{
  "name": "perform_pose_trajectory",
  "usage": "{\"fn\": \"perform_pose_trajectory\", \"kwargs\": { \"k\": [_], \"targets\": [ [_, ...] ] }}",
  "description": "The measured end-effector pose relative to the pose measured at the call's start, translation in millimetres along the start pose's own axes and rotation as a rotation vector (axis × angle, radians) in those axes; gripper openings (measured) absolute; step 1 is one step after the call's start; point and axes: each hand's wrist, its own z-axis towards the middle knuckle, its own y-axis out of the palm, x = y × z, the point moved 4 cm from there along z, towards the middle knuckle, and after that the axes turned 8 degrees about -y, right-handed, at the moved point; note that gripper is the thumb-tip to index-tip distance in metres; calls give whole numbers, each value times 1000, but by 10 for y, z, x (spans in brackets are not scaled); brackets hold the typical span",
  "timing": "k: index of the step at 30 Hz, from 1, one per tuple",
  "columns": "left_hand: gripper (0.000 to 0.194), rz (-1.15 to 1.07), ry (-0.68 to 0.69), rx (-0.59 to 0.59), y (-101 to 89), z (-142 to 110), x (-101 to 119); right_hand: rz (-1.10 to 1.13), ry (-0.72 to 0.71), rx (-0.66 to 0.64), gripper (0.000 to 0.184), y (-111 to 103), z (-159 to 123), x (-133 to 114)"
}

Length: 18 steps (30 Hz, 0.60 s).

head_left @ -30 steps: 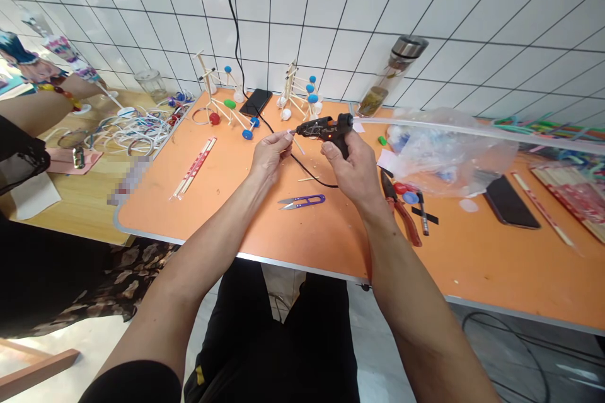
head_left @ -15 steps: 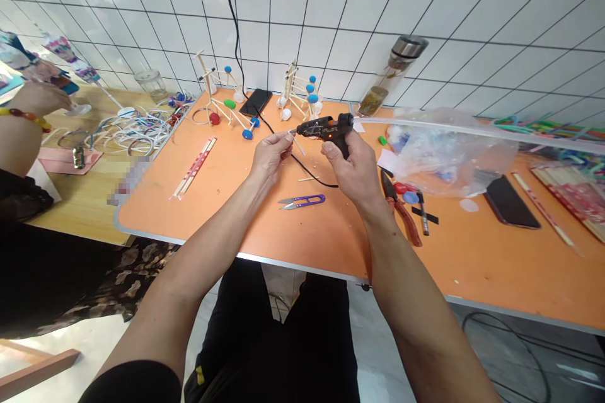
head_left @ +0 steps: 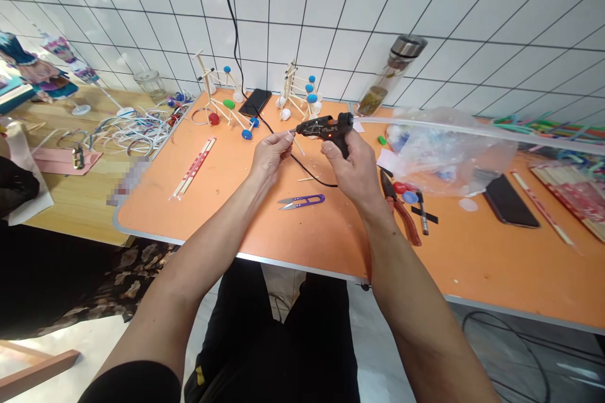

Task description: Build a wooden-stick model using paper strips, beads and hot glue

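A black hot glue gun [head_left: 326, 127] is gripped by its handle in my right hand [head_left: 355, 167], its nozzle pointing left. From its back end a long clear glue stick [head_left: 425, 126] runs off to the right. My left hand [head_left: 271, 154] is closed in a pinch right at the nozzle tip; what small thing its fingers hold is mostly hidden, though a thin pale stick [head_left: 299, 146] shows just beside them. Below the hands, purple thread snips [head_left: 302, 201] lie on the orange table [head_left: 265, 227].
Stick models with coloured caps [head_left: 227, 104] [head_left: 297, 91] stand at the back. Wrapped chopsticks [head_left: 193, 169] lie left; pliers [head_left: 401, 208], a phone [head_left: 510, 201] and a plastic bag [head_left: 454, 151] lie right. A glass bottle [head_left: 392, 75] stands by the wall. A co-worker's sleeve [head_left: 16, 189] is at far left.
The co-worker's hand at far left has drawn back from the doll figures, and a white sheet shows there more fully. My own hands and the glue gun stay practically still.
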Motion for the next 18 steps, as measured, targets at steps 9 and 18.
{"fn": "perform_pose_trajectory", "kwargs": {
  "k": [9,18],
  "targets": [
    [26,27,8,-32,-11,1,-9,43,-16,27,60,-38,15,-53],
    [22,-25,-6,20,-36,26,55,25,8,-1,70,4,-5,6]
  ]
}}
